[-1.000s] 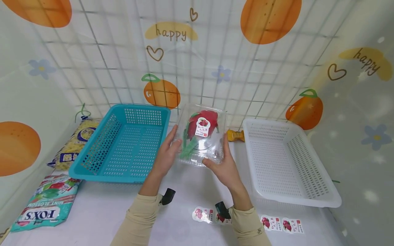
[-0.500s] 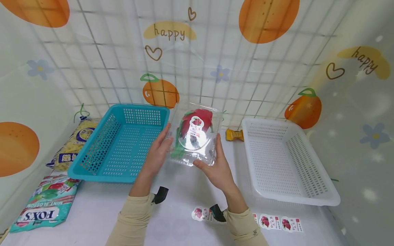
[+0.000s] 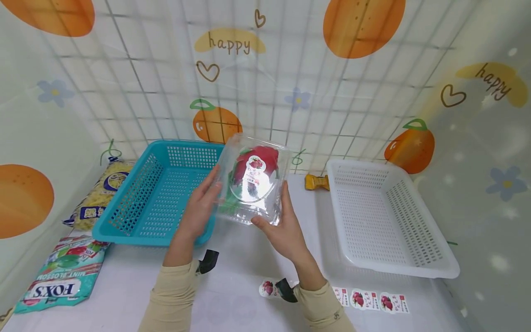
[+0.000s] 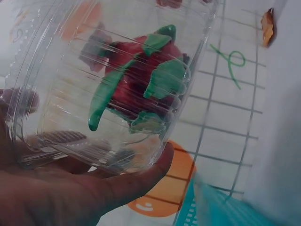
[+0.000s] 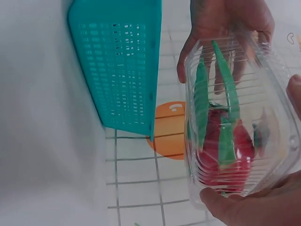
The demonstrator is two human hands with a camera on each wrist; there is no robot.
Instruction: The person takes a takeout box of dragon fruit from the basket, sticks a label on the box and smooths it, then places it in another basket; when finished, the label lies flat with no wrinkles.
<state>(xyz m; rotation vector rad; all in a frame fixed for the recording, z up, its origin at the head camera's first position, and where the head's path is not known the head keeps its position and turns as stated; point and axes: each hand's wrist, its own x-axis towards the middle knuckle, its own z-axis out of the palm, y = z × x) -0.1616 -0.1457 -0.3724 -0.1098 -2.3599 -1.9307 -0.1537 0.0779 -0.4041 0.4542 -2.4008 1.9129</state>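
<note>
Both hands, left hand and right hand, are gripping the clear clamshell box of dragon fruit by opposite sides; likely light, thin-walled, slippery, crushable.

Your arms are covered to the wrist by long beige sleeves — soft knit, ribbed at the cuffs. The right cuff carries a small dark embroidered mark near its edge. A black strap tab sticks out below each wrist, one under the left hand and one under the right hand — likely the camera mounts. Both hands are bare: no gloves, rings or watch visible.
</note>
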